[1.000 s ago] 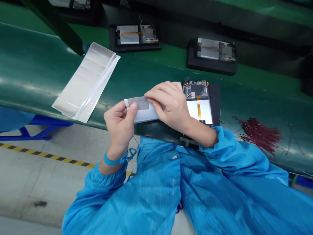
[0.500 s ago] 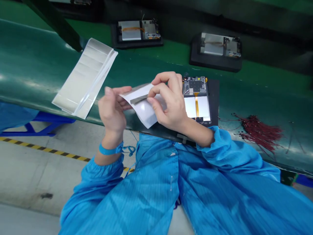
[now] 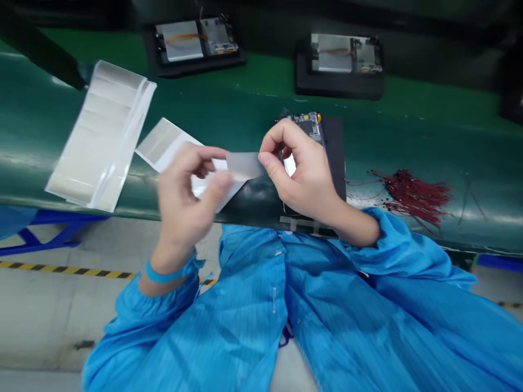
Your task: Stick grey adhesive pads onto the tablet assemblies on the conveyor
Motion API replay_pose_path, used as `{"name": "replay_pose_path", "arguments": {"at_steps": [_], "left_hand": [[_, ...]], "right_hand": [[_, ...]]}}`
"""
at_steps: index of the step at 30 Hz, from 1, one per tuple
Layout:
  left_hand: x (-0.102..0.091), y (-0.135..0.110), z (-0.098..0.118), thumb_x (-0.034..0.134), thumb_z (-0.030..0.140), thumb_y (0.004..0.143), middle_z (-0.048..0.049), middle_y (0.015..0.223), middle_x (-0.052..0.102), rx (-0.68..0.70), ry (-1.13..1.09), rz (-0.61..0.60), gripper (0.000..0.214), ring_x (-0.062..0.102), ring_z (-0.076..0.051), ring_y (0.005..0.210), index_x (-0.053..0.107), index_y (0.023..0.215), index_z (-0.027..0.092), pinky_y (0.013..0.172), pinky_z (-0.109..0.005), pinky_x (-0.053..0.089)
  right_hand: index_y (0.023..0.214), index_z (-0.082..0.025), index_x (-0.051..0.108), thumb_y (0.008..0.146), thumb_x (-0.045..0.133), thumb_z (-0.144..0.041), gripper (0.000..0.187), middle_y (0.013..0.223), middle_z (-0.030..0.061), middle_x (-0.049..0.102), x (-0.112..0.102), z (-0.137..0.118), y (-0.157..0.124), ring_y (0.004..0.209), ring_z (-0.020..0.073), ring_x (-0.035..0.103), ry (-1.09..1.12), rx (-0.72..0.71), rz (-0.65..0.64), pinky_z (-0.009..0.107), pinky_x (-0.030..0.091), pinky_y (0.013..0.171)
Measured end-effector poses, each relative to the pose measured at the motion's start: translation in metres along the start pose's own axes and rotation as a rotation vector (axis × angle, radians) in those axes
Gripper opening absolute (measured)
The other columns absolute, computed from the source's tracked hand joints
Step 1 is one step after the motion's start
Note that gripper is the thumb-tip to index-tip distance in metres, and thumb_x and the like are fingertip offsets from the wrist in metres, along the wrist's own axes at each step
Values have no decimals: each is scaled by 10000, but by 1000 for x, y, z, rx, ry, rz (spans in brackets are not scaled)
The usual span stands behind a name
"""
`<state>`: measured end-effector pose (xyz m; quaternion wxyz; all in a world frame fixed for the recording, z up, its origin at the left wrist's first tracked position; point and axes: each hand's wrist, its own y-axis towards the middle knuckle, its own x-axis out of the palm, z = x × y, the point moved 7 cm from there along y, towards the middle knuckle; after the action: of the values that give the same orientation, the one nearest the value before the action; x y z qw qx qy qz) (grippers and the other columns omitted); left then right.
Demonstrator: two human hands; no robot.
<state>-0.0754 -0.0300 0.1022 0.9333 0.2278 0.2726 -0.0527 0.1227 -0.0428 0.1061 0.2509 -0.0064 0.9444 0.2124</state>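
Note:
A thin grey adhesive piece [image 3: 245, 165] is stretched between my two hands above the bench. My right hand [image 3: 300, 163] pinches its right end between thumb and forefinger. At its left end are the thumb and forefinger of my left hand [image 3: 186, 190], closed on the edge and blurred by motion. Under my left hand lies a white backing sheet [image 3: 161, 142] with grey strips on it. Partly hidden behind my right hand is an opened device with a circuit board [image 3: 306, 125], resting on a black pad [image 3: 335, 158].
A stack of strip sheets [image 3: 98, 130] lies at the left. A bundle of dark red wires [image 3: 419, 196] is at the right. Two opened devices on black blocks, one at the left [image 3: 183, 41] and one at the right [image 3: 333, 53], stand along the back. A dark post [image 3: 49, 49] slants in at upper left.
The backing sheet has left my hands and now lies on the bench. The grey piece is off the sheet and held up between both hands. The camera view has shifted.

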Motion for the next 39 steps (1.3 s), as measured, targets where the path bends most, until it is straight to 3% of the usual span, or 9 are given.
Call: {"name": "replay_pose_path", "arguments": {"at_steps": [2,6,7,9,10,12,14,17,39], "left_hand": [[32,-8,15,725,556,1034,10,774,521,-37,-136,-78,372,526,-147,739,667,868,229,647,-386,409],[59,-25,19,749,286,1023,20,728,528,-35,-168,-59,268,485,-138,662,623,794,226,597,-365,385],[62,-31,19,754,238,1007,21,725,540,7,-180,-41,232,491,-134,654,637,808,221,585,-356,385],[68,-45,20,741,160,978,12,766,597,138,-200,-46,109,526,-126,657,691,893,206,570,-327,405],[73,-53,22,731,137,968,-1,813,634,222,-195,-83,62,556,-130,676,718,968,198,575,-314,430],[88,-68,26,715,124,960,-44,909,686,401,-145,-194,189,611,-157,737,740,1141,173,616,-310,493],[103,-80,27,710,131,964,-82,951,705,539,-66,-273,299,636,-200,804,725,1262,138,684,-339,541],[115,-85,22,707,146,964,-110,985,729,644,2,-286,388,628,-241,856,699,1351,118,736,-382,559],[145,-74,15,705,236,967,-139,1349,776,672,24,-339,532,643,-317,1089,638,1493,189,868,-472,510]], "right_hand": [[941,-243,559,1136,518,-426,270,929,16,605,-7,4,-7,894,172,608,-50,35,23,356,586,866],[918,-242,524,1119,551,-327,219,920,17,564,-59,26,-21,801,130,552,-76,86,299,284,513,717],[902,-241,520,1090,596,-300,211,889,9,552,-71,36,-26,755,117,526,-48,114,313,274,480,664],[861,-234,538,1014,704,-288,232,807,-11,550,-82,65,-37,682,103,490,28,245,164,263,428,594],[840,-230,559,974,751,-295,243,767,-19,560,-81,80,-45,660,101,489,64,338,40,258,420,579],[807,-217,606,909,801,-300,236,715,-22,591,-76,105,-65,650,108,514,119,511,-152,257,430,581],[790,-201,638,861,800,-266,189,706,-14,622,-71,120,-80,658,116,546,158,610,-214,264,445,599],[772,-185,659,824,771,-225,129,707,-4,649,-60,128,-87,666,120,570,162,663,-218,271,448,619],[735,-197,636,780,664,-119,94,700,-20,650,-55,120,-79,641,111,538,-1,622,-256,289,431,644]]}}
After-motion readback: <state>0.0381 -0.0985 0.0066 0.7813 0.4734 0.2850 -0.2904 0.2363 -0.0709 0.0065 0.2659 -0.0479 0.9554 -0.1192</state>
